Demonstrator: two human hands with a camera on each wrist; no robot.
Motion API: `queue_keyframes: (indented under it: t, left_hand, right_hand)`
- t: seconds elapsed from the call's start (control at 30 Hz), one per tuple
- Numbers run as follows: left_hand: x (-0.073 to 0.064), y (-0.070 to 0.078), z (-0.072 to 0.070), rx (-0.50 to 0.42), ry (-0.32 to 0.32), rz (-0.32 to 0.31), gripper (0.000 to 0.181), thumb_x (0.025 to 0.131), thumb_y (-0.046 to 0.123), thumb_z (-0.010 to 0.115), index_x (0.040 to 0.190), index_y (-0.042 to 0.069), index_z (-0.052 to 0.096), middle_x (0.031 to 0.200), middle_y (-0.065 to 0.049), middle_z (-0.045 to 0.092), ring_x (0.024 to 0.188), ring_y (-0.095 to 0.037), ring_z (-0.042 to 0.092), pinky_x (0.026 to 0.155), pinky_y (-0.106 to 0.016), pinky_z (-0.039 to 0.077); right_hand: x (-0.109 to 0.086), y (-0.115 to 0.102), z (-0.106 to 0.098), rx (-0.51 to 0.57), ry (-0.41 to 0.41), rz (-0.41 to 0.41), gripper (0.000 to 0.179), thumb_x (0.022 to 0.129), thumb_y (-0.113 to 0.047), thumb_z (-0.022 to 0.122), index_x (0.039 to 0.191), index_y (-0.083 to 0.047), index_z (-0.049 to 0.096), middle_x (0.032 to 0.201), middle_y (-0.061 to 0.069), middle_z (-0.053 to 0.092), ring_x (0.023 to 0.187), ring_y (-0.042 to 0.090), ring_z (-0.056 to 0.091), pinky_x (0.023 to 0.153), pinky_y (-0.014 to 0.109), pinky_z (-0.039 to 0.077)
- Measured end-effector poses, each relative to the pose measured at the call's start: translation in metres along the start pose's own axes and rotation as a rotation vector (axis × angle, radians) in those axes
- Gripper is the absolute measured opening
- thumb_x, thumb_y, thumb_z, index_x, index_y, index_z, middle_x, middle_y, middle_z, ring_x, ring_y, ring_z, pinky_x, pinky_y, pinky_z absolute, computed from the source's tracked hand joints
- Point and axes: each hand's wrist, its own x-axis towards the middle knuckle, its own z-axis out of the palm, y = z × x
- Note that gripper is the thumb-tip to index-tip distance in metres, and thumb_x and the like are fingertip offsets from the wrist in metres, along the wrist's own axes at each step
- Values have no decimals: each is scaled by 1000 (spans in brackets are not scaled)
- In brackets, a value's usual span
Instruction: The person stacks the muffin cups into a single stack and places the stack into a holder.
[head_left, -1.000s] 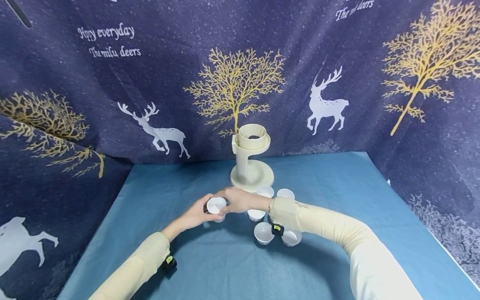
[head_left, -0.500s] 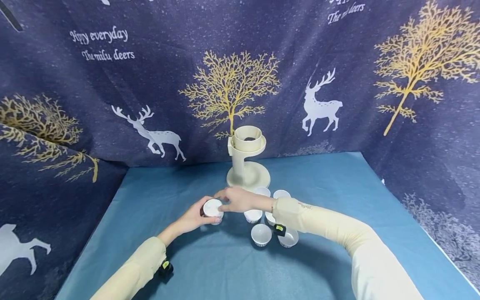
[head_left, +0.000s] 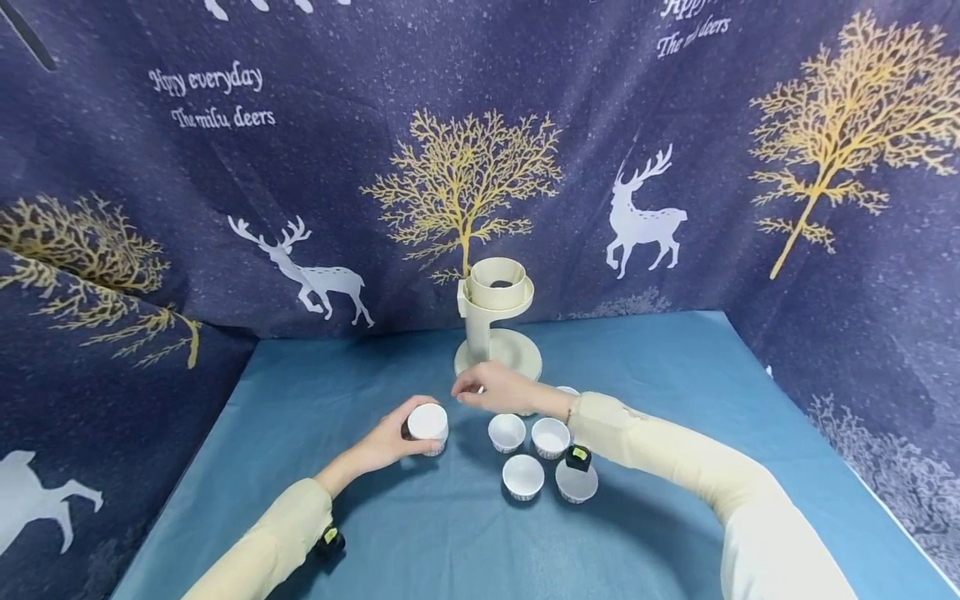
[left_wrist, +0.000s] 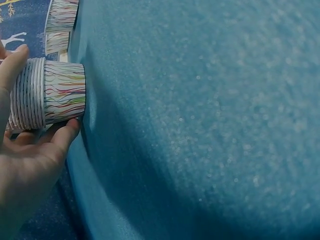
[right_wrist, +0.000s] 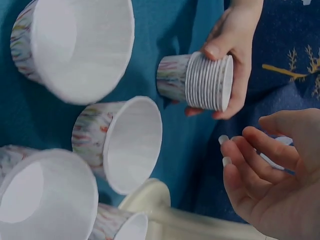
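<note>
My left hand (head_left: 382, 437) grips a stack of paper baking cups (head_left: 428, 423), their white mouths facing up. In the left wrist view, the stack (left_wrist: 62, 90) shows nested white rims and colored wavy streaks on its outer wall. My right hand (head_left: 497, 388) is held apart from the stack, up and to its right, over the back of the loose cups. Its fingers (right_wrist: 250, 175) are loosely bent and nothing shows in their grasp. Beneath and beside it stand several single baking cups (head_left: 523, 477), mouths up; the right hand and forearm partly hide some of them.
A cream stand (head_left: 477, 333) with a round base and a ring on top rises at the back middle of the blue cloth-covered table (head_left: 360, 517). Dark blue printed cloth (head_left: 315, 150) hangs behind and at the sides.
My right hand has left the top of the stack and shifted back and to the right. The left hand keeps its hold on the stack in about the same place.
</note>
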Motion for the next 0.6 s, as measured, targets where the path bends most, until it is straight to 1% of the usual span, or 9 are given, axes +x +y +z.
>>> queue_keyframes:
  t: [0.13,0.23,0.37,0.5,0.6]
  left_hand:
    - [1,-1,2,18,12,10,61,75,21,76,127,18,45,120,-5,53,104,-21,52,85,-33,43]
    - [3,-7,2,46,21,10,63,74,25,76,127,16,45,120,-2,53,104,-19,52,86,-34,42]
    - [3,-10,2,75,33,13,66,73,34,76,129,15,45,119,1,54,104,-18,52,87,-36,41]
    - [1,-8,3,87,40,20,67,73,38,75,129,15,44,120,0,54,105,-20,52,88,-39,40]
    - [1,-7,3,79,38,11,68,74,37,75,130,14,44,121,0,53,107,-21,51,89,-40,39]
  right_hand:
    - [-4,8,-4,-19,12,-13,17,91,-14,54,98,-11,68,94,-1,69,84,9,63,76,21,49]
    - [-7,15,-7,-49,26,-26,16,91,-14,54,97,-11,68,93,0,69,83,9,63,75,20,48]
    - [-8,22,-9,-45,40,-63,14,88,-11,56,95,-9,69,90,5,70,81,11,63,75,21,49]
    - [-12,27,-10,-27,7,-71,14,86,-9,58,93,-8,69,88,4,70,79,9,64,75,24,51]
    - [-15,30,-10,-10,-48,-37,14,86,-12,59,96,-8,69,90,2,70,81,8,64,75,23,51]
